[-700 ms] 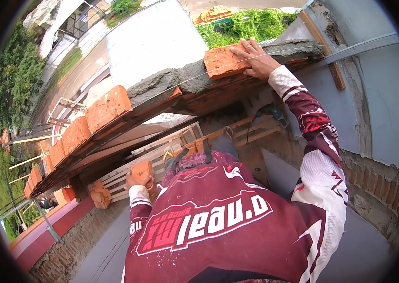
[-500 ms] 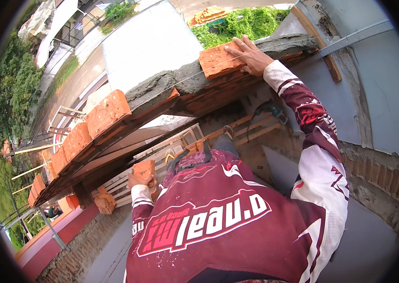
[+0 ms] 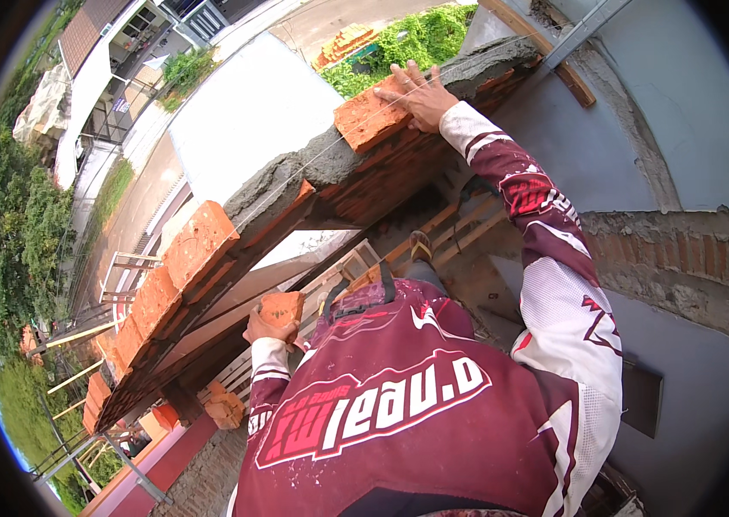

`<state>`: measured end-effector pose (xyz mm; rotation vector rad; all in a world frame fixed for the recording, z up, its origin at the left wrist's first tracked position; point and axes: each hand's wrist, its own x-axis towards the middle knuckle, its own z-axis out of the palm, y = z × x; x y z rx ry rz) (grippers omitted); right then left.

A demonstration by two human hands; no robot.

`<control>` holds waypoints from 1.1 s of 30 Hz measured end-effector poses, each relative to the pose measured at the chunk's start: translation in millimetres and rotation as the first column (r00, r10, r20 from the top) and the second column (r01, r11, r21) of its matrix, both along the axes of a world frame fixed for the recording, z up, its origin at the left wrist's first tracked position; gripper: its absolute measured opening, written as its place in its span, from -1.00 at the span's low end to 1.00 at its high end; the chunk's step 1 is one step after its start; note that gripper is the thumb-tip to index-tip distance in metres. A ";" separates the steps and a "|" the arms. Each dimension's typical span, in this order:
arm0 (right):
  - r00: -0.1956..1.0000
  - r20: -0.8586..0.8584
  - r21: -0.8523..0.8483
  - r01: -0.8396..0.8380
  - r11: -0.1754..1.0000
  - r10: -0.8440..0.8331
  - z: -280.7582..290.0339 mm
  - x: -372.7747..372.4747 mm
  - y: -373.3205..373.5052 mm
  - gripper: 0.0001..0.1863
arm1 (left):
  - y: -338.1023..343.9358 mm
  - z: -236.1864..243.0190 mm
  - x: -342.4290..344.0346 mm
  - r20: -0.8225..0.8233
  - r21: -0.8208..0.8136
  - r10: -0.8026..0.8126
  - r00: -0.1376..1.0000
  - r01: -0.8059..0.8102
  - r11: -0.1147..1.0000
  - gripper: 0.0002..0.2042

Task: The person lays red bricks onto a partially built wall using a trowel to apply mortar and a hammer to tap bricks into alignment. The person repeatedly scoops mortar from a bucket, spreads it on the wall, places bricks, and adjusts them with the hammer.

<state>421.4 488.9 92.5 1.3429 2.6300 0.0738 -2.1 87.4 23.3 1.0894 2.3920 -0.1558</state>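
Note:
My right hand (image 3: 419, 98) is on an orange brick (image 3: 360, 122) atop the wall's mortar bed (image 3: 287, 179), fingers over its top and thumb at the near face, with a thin string line (image 3: 304, 168) running along the edge. My left hand (image 3: 265, 327) grips a second orange brick (image 3: 282, 306) low beside my body. Left of the bare mortar, a row of orange bricks (image 3: 196, 241) sits along the wall.
Wooden slats and beams (image 3: 450, 228) lie below around my sandalled foot (image 3: 420, 246). A wooden post (image 3: 576, 84) and metal bar (image 3: 580, 30) are at the right wall (image 3: 666, 95). Metal scaffolding (image 3: 144, 478) is lower left; a white roof (image 3: 244, 95) lies beyond.
My view has turned, so the wall's right end sits higher and further left. Both hands stay on their bricks; my right hand and its brick appear shifted up and left with the wall.

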 end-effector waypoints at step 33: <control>-0.487 -0.120 -0.993 0.048 0.110 -0.865 -319.8 29.9 -323.5 -0.59 | 164.0 -286.0 335.8 0.589 -0.138 0.073 0.805 0.011 0.990 0.00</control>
